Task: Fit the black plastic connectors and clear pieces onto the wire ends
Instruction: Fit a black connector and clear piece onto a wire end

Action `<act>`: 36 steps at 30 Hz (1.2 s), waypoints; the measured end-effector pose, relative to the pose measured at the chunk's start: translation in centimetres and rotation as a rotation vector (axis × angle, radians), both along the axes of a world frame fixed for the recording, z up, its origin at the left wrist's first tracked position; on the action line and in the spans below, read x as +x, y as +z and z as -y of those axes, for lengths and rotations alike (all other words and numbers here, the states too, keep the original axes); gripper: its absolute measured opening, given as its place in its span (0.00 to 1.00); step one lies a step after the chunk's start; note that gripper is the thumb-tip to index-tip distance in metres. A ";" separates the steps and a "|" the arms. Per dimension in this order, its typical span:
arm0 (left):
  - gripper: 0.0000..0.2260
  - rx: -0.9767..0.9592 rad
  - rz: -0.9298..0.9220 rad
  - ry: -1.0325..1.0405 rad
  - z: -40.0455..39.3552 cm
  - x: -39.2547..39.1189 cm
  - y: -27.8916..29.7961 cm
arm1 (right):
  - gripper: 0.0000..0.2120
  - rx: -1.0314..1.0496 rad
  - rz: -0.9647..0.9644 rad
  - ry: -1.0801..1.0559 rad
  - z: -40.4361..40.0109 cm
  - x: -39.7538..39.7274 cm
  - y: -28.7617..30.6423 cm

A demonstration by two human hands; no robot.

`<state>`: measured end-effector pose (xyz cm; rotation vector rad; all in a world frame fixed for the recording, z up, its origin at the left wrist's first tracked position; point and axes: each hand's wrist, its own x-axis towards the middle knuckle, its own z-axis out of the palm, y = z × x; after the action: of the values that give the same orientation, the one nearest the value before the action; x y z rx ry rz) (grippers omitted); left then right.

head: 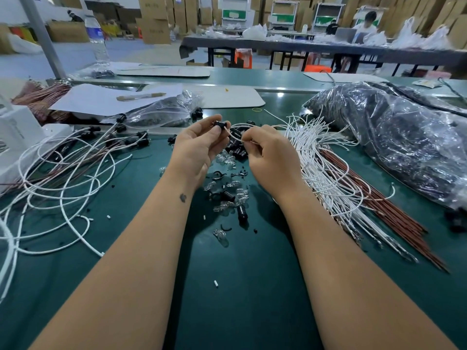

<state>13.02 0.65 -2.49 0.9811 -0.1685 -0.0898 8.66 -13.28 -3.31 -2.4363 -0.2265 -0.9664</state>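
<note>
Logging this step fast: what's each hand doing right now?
Left hand: pinches a black connector.
Right hand: pinches a white wire running to it.

Brightness: I see even, cool light over the green table (235, 286); nothing looks dim.
Source: overhead, judging by the highlights I get on top surfaces.
Shadows: soft dark patches fall on the table under both forearms.
Glare: white glints crowd the plastic bag (394, 137) at the table's right side.
Focus: the table's middle is crisp; I find the cardboard boxes (154, 18) far behind it soft and hazy.
Distortion: the table's far edge bows, and the pole (41, 36) at its far left leans.
</note>
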 end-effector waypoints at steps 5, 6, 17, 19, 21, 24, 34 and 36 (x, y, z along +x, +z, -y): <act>0.09 0.021 0.017 -0.005 0.0 0.1 -0.1 | 0.07 0.005 -0.018 -0.031 0.2 0.3 0.0; 0.09 0.025 0.018 -0.006 0.0 0.1 -0.1 | 0.07 -0.002 -0.026 -0.030 0.2 0.3 -0.1; 0.04 0.300 0.106 0.036 -0.2 0.0 -0.5 | 0.07 0.020 0.017 -0.074 0.3 0.1 0.0; 0.04 0.284 0.103 0.027 -0.3 -0.1 -0.5 | 0.07 0.002 0.009 -0.077 0.3 0.1 0.0; 0.05 0.228 0.104 0.019 -0.5 0.0 -0.4 | 0.07 -0.015 0.009 -0.063 0.3 0.1 0.0; 0.09 0.186 0.108 0.006 -0.6 -0.1 -0.4 | 0.07 -0.038 0.009 -0.043 0.0 0.0 0.0; 0.05 0.217 0.129 0.064 -0.4 0.5 -1.0 | 0.07 -0.108 -0.059 -0.049 -0.2 0.0 0.0; 0.07 0.236 0.141 0.084 -0.5 0.7 -1.1 | 0.07 -0.081 -0.051 -0.084 -0.1 0.1 0.1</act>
<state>13.68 1.19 -3.58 1.2293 -0.2500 0.0378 8.71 -13.19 -3.22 -2.5595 -0.1491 -0.9459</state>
